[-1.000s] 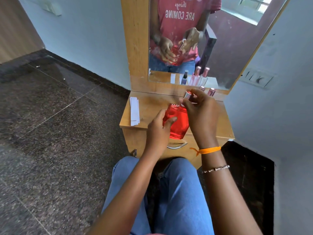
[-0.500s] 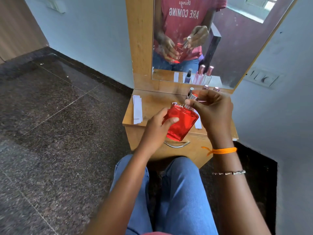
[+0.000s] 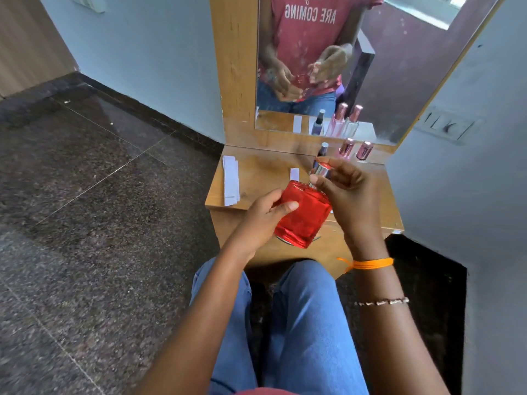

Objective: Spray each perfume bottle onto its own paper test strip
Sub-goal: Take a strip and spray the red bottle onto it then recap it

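While the left hand (image 3: pixel 263 216) wraps the red perfume bottle (image 3: pixel 302 213) in the head view, its fingers (image 3: pixel 286 206) pressed against the glass, the right hand (image 3: pixel 346 192) pinches the silver cap (image 3: pixel 322 171) at the bottle's neck. The bottle hangs tilted in the air, in front of the counter (image 3: pixel 262 172). Left of the bottle lies a stack of paper strips (image 3: pixel 230 180); behind it, one single strip (image 3: pixel 294 174); behind and to its right, three capped bottles (image 3: pixel 346 147). Uncapping seems the step in hand. Next, I judge, the cap must go aside and the nozzle be aimed at a fresh strip.

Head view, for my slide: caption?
Left hand steadies red perfume bottle; right hand grips its silver cap.
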A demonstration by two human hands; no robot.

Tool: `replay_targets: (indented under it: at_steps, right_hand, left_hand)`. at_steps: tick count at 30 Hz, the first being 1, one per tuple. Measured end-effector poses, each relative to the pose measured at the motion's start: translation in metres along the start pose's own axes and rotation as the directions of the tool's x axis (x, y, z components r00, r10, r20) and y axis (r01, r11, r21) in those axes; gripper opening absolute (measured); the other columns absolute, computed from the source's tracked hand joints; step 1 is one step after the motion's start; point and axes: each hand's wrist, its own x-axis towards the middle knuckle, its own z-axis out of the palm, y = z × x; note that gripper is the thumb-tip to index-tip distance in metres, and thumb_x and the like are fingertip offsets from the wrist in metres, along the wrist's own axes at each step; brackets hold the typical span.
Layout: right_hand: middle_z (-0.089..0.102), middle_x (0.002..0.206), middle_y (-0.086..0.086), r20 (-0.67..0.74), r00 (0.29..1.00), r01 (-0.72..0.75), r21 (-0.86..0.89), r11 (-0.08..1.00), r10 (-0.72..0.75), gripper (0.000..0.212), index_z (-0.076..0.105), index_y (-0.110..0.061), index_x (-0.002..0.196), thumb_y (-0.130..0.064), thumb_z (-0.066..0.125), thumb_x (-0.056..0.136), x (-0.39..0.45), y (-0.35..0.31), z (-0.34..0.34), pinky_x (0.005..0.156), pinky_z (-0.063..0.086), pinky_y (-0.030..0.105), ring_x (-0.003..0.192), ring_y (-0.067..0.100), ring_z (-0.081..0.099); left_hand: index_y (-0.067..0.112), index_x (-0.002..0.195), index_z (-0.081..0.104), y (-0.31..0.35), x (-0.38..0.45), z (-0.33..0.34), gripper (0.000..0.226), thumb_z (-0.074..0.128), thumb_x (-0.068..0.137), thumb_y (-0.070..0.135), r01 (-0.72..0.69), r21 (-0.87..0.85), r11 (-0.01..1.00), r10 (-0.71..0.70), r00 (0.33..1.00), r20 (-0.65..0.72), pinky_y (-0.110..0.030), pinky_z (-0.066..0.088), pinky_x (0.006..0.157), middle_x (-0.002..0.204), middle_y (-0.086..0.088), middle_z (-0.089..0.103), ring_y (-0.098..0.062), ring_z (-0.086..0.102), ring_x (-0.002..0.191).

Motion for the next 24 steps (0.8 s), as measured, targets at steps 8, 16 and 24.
replay_targets:
  at_steps: [8, 16, 24]
  right_hand:
    - [0.069, 0.089, -0.011, 0.311, 0.945, -0.032, -0.208, 0.978, 0.098, 0.037, 0.062, -0.034, 0.096, -0.012, 0.078, 0.072, -0.011, 0.007, -0.016, 0.080, 0.050, 0.025, 0.082, -0.001, 0.064]
    - [0.072, 0.088, 0.003, -0.032, 0.999, 0.027, -0.311, 0.950, -0.039, 0.039, 0.063, -0.010, 0.102, -0.013, 0.080, 0.067, 0.002, 0.006, -0.006, 0.075, 0.056, 0.043, 0.079, 0.018, 0.068]
    - [0.065, 0.081, -0.006, -0.259, 0.930, 0.113, -0.477, 0.871, -0.262, 0.031, 0.059, -0.013, 0.094, -0.020, 0.074, 0.068, 0.039, 0.005, 0.029, 0.067, 0.051, 0.035, 0.073, 0.020, 0.065]
  left_hand:
    - [0.015, 0.114, 0.054, -0.002, 0.007, -0.005, 0.025, 0.056, 0.090, 0.024, 0.033, -0.088, 0.996, -0.035, 0.999, -0.024, -0.039, 0.049, 0.090, 0.109, -0.005, 0.065, -0.024, 0.062, 0.105]
    - [0.018, 0.110, 0.054, -0.002, 0.017, 0.007, 0.021, 0.038, 0.098, 0.022, -0.047, 0.318, 0.947, 0.165, 0.920, -0.355, -0.031, 0.044, 0.088, 0.111, 0.001, 0.061, -0.019, 0.056, 0.106]
    - [0.021, 0.118, 0.063, -0.028, 0.015, 0.012, 0.036, 0.047, 0.090, 0.006, -0.084, 0.829, 0.552, 0.318, 0.941, -0.116, -0.047, 0.037, 0.101, 0.128, 0.002, 0.060, -0.030, 0.043, 0.123]
